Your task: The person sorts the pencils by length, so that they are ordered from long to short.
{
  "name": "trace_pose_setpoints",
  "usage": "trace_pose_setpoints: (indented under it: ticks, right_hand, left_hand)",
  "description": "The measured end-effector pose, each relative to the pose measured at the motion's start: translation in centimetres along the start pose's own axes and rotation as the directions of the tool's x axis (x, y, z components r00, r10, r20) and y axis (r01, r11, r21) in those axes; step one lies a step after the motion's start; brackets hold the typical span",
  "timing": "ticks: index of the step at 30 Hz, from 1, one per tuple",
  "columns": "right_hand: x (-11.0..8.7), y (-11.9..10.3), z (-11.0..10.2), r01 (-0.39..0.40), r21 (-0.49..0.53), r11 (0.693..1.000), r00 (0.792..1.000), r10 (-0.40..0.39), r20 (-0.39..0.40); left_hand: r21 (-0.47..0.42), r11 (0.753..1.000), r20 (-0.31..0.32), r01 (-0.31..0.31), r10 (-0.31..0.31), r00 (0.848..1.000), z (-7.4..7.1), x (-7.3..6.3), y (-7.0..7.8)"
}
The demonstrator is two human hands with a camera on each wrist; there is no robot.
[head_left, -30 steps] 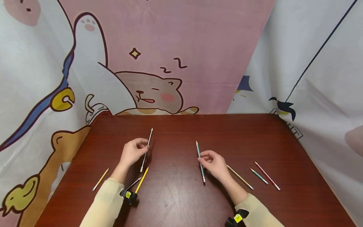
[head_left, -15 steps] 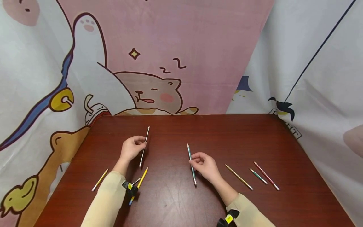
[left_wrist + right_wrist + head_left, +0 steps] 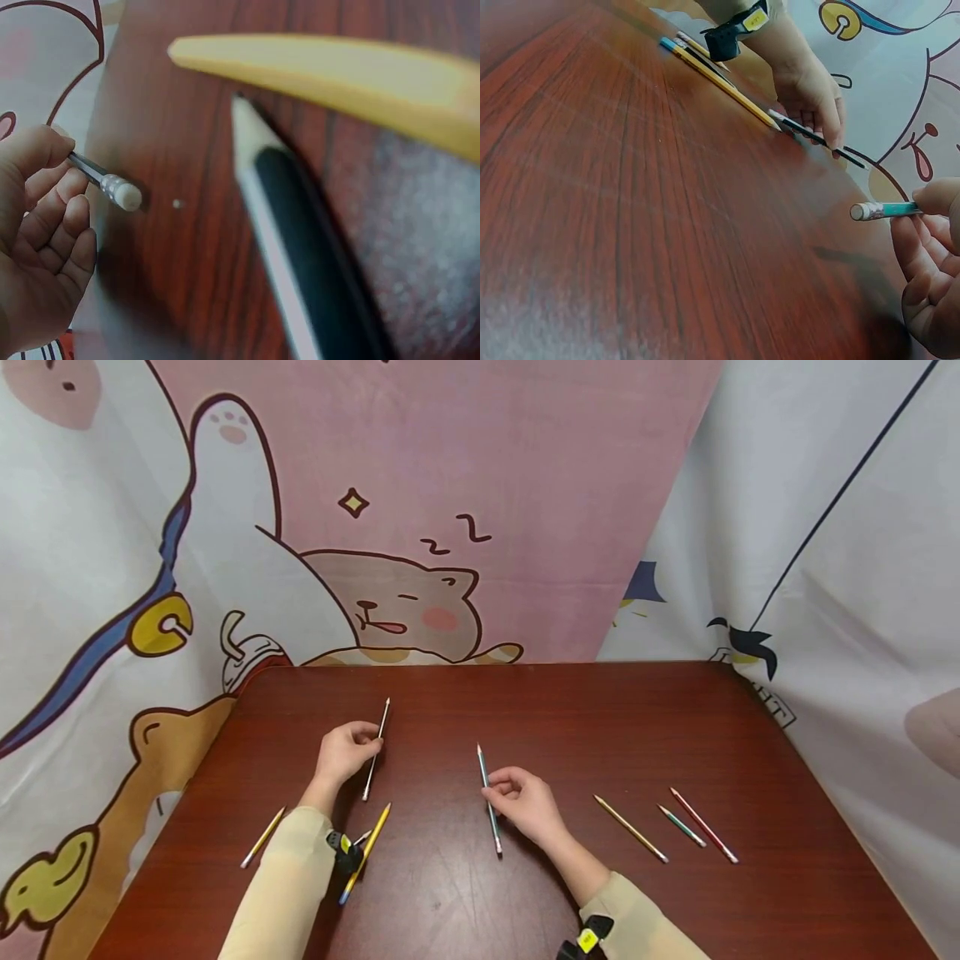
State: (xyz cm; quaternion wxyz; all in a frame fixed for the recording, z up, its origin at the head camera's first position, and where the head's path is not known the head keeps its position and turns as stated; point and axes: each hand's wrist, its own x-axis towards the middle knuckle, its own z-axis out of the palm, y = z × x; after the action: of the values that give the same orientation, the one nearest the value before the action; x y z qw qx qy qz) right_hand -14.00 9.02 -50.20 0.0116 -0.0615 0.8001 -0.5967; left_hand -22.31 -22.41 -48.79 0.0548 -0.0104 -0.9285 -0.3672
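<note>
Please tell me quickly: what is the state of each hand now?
Left hand: closed, pinching a dark pencil with a white eraser.
Right hand: closed, pinching a teal pencil.

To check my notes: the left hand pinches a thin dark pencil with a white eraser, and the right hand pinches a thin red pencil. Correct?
One correction: the right hand pinches a thin teal pencil, not red, as the right wrist view shows. The rest stands.

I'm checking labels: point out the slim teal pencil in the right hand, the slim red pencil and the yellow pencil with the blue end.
Held teal pencil (image 3: 492,817), head view: eraser half of shaft.
Red pencil (image 3: 704,825), head view: middle of shaft.
Blue-ended yellow pencil (image 3: 368,849), head view: middle of shaft.
</note>
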Motion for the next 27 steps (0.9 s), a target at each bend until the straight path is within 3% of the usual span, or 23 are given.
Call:
trace_pose_setpoints:
  ticks: [17, 27]
  right_hand:
    - [1.2, -0.9, 1.7, 0.02, -0.017, 1.0, 0.999, -0.019, 0.029]
    - [2.5, -1.6, 3.1, 0.038, -0.068, 0.997, 0.999, -0.037, 0.022]
  left_hand:
    - [0.088, 0.996, 0.028, 0.035, -0.038, 0.999, 0.6, 0.3, -0.2]
    - [0.076, 0.996, 0.039, 0.053, -0.056, 0.998, 0.6, 0.4, -0.2]
